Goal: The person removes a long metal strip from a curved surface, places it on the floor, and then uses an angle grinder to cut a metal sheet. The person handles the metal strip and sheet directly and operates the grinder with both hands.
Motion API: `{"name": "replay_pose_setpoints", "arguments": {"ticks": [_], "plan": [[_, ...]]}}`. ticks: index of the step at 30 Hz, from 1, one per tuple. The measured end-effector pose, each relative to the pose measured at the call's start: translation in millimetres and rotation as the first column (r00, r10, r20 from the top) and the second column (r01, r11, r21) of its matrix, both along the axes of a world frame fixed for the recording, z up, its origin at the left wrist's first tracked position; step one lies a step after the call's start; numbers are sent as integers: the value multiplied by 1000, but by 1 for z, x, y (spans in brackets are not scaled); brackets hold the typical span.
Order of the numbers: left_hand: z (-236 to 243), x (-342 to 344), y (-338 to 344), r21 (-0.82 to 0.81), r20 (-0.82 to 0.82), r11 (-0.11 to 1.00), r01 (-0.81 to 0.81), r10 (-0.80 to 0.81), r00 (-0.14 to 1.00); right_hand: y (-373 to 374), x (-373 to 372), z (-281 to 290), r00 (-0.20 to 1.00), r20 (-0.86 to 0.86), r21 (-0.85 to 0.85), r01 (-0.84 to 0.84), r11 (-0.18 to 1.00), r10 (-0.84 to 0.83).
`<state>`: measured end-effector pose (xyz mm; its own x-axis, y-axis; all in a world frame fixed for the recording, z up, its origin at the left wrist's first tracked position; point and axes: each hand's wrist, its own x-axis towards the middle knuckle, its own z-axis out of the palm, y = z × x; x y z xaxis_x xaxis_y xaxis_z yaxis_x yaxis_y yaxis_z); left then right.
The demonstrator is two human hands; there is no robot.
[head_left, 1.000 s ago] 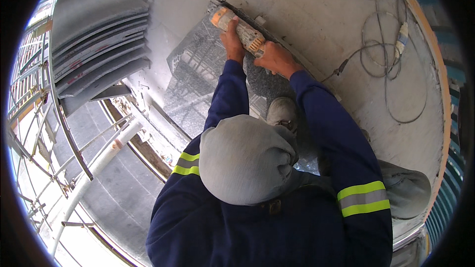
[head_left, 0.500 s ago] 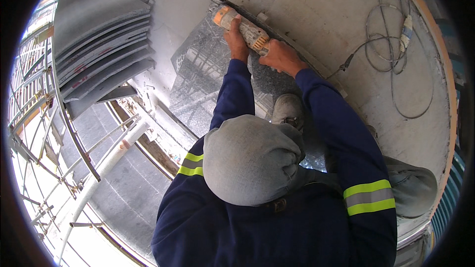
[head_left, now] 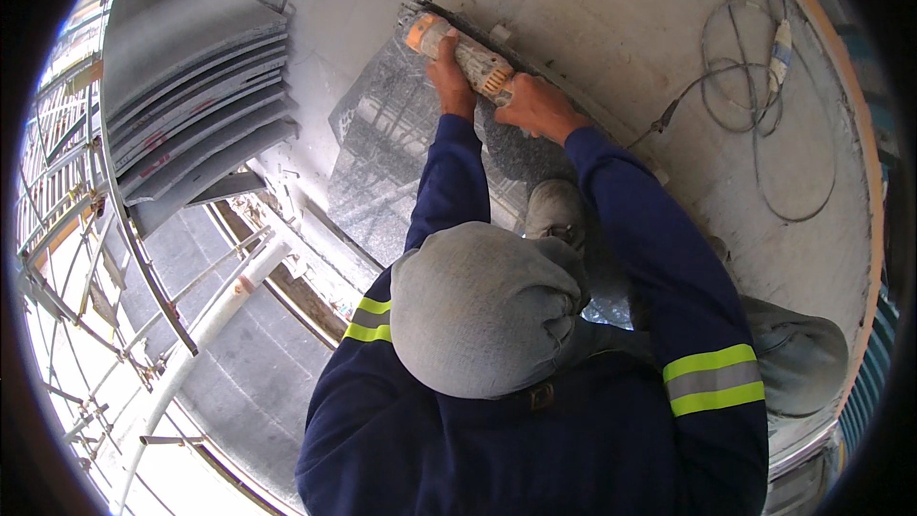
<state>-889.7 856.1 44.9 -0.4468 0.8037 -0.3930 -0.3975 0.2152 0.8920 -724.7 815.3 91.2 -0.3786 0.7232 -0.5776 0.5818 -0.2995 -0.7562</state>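
Observation:
Both my hands hold an orange-and-grey, dust-coated angle grinder. My left hand is wrapped round its front part, close to the orange section. My right hand grips the rear end, fingers closed. The grinder's head points to the far left, and its disc cannot be made out. Beneath the tool lies a dark, polished stone slab with bright reflections. A long dark strip runs along the slab's far edge, beside the grinder. My dusty shoe rests on the slab, with my grey-trousered knee in front.
Several grey slabs are stacked at the left. Nearby stand scaffold tubes and a thick pale pipe. On the right, a looped cable with a pale connector lies on the dusty floor, bordered by a curved edge.
Both hands and the grinder have shifted slightly to the left along the slab's far edge. My grip looks the same. The view has moved a little too.

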Motion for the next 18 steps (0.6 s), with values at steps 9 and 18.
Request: {"name": "replay_pose_setpoints", "arguments": {"ticks": [9,18], "plan": [[1,6,-1,3,8,1000,9,-9,1000,-2,0,-10,1000,24,2,-13,1000,13],[-1,2,2,3,35,1000,20,-20,999,1,1,-4,1000,13,9,-8,1000,8]]}}
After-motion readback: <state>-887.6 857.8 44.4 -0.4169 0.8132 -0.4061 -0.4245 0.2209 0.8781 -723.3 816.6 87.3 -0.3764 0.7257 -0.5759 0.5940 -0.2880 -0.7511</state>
